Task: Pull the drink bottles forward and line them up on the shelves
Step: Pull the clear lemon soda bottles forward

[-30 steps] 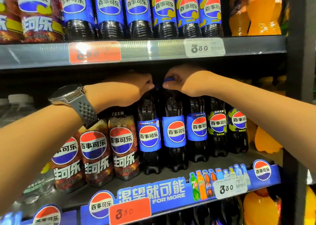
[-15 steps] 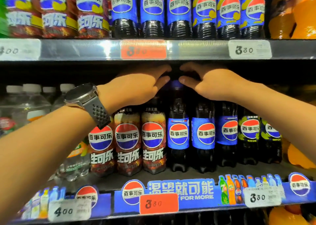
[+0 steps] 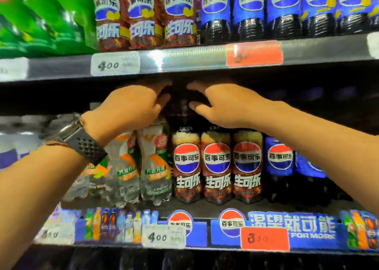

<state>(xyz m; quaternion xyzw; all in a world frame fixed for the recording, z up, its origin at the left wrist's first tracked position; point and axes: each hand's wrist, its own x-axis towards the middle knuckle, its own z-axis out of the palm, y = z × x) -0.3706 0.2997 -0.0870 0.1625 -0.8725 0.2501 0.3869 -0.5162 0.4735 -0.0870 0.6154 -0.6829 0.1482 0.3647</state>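
Upper shelf [image 3: 184, 58]: metal front strip across full width. Stock L to R: green packs [image 3: 41, 19], 3 upper brown-lbl cola btls [image 3: 143, 13], upper blue-lbl cola btls [image 3: 252, 7]. All stand upright at the front edge.

Mid shelf [image 3: 205, 210]: blue promo strip [image 3: 291, 228] along the front. Stock L to R:
- clear soda btls [image 3: 155, 167], orange/green lbls, upright, packed close; further-L ones blurred.
- 3 brown-lbl cola btls [image 3: 217, 167], upright, side by side, touching, lbls facing out, set back a little from the edge.
- blue-lbl cola btls [image 3: 280, 167], just R of the brown ones, partly behind my R forearm.

My L hand [image 3: 133, 105]: up under the upper shelf, over the clear soda caps. Fingers loosely spread, pointing into the dark gap; nothing visibly gripped.

My R hand [image 3: 223, 105]: above the brown-lbl caps. Fingers straight, thumb apart, holding nothing. The 2 hands are near each other, not touching.

Btl neck [image 3: 184, 115]: dark, of the leftmost brown-lbl btl, sits between my hands. Contact w/ either hand: can't tell.

Watch [image 3: 78, 138]: grey perforated strap, on L wrist.

Price tags: white "400" tag [image 3: 114, 64] and an orange tag [image 3: 254, 53] (digits blurred) on the upper strip. Lower white "400" tag [image 3: 164, 238] and orange "330" tag [image 3: 264, 239] on the mid strip.
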